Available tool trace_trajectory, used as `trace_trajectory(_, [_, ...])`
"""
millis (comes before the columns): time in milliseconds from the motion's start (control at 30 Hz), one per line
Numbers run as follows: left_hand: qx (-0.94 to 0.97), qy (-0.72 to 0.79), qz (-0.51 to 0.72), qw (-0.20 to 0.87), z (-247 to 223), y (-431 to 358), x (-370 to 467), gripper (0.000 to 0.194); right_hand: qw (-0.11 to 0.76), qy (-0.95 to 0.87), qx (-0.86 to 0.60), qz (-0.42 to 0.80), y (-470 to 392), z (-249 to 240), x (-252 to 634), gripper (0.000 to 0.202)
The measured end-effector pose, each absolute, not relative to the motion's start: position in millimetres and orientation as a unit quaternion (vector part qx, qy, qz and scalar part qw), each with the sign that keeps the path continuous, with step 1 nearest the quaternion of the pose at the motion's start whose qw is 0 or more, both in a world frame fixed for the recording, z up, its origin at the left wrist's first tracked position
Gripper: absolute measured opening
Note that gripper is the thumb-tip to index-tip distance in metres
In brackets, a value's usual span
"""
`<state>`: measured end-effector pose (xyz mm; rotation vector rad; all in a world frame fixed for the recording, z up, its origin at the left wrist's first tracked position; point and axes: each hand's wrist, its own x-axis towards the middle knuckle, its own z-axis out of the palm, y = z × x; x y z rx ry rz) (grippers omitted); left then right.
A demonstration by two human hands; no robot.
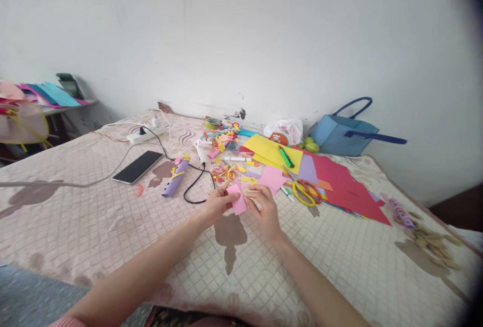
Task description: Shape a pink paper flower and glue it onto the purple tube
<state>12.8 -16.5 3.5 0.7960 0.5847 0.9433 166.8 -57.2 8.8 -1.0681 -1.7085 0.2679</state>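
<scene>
A small piece of pink paper [237, 203] is pinched in my left hand [219, 203], the thumb lying across its front. My right hand [264, 209] is at the paper's right edge, thumb and fingers bent together there; whether they grip it is hard to make out. Behind the hands lies a larger pink sheet [271, 178]. Yellow-handled scissors [303, 193] and orange-handled scissors [316, 192] rest to the right. On the left, a purple paper roll [175, 178] with yellow trim lies near a white glue gun [199, 152] and its black cord.
A black phone [138, 167] and a white power strip [147, 135] lie left. Paper scraps [230, 172] are scattered behind the hands. Red sheets [343, 186], yellow sheets [269, 150] and a green cutter [286, 156] lie right. A blue bag [341, 133] stands by the wall; peanuts [433, 244] lie far right.
</scene>
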Motion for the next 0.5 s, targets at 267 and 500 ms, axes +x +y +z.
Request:
trace_trajectory(267, [0.378,0.267,0.431,0.775,6,-18,11,0.033,0.54,-0.636,-0.437,0.337,-50,-3,164,0.024])
trace_trajectory(500, [0.405,0.28,0.439,0.752,0,-16,13,0.032,0.531,-0.663,-0.479,0.221,-55,0,163,0.013])
